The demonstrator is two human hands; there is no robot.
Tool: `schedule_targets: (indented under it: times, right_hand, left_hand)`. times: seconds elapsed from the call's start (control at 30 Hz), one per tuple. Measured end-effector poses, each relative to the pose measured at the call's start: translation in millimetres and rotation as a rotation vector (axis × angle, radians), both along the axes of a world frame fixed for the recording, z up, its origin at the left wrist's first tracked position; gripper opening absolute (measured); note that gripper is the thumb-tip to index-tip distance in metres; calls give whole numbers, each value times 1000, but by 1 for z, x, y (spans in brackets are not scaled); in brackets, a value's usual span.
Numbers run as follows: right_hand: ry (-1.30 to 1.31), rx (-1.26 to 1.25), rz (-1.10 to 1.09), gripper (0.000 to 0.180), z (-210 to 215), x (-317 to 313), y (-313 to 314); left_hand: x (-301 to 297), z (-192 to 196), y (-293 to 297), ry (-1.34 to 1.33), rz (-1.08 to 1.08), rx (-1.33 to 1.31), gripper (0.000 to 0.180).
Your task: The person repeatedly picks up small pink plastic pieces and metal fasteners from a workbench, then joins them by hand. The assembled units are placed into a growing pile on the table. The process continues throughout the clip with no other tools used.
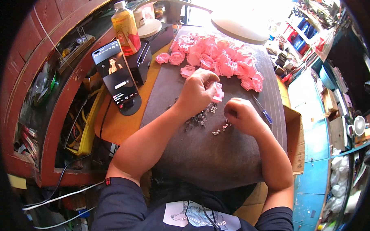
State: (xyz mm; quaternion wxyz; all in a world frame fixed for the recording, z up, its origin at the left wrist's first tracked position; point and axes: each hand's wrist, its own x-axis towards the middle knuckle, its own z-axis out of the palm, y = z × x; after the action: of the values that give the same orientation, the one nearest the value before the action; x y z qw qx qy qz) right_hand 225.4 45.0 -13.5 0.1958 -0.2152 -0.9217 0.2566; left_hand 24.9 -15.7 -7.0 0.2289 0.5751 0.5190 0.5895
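My left hand (197, 91) is raised over the dark tabletop, with thumb and fingers pinched on a small pink plastic piece (218, 93). To its right my right hand (245, 116) is closed, its fingertips curled inward; whatever they hold, if anything, is hidden. Just below the hands lie small shiny metal pieces (215, 133) and a darker scatter of small metal parts (199, 119). A broad heap of pink rose-shaped pieces (223, 55) covers the far part of the table. Right of my right hand lies a screwdriver (267, 116) with a blue handle.
At the left, a phone (115, 72) stands on a round black stand, its screen lit. Behind it are a bottle (126, 30) with a yellow and red label and a dark box (140, 63). A cardboard box (295, 135) sits against the table's right side. Cluttered shelves flank both sides.
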Motion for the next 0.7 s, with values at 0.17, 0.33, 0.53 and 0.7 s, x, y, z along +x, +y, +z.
schedule_targets:
  times: [0.17, 0.33, 0.53, 0.7]
  right_hand:
    - [371, -819, -88, 6, 10, 6, 6]
    - [424, -982, -57, 11, 2, 9, 9]
    - [363, -766, -31, 8, 6, 5, 6]
    - [268, -493, -15, 4, 10, 12, 2]
  left_hand:
    - [8, -8, -6, 410, -188, 188, 15]
    - [18, -4, -13, 628, -135, 303, 14]
    - [12, -8, -9, 453, -210, 206, 8]
    - [10, -6, -7, 349, -331, 65, 7]
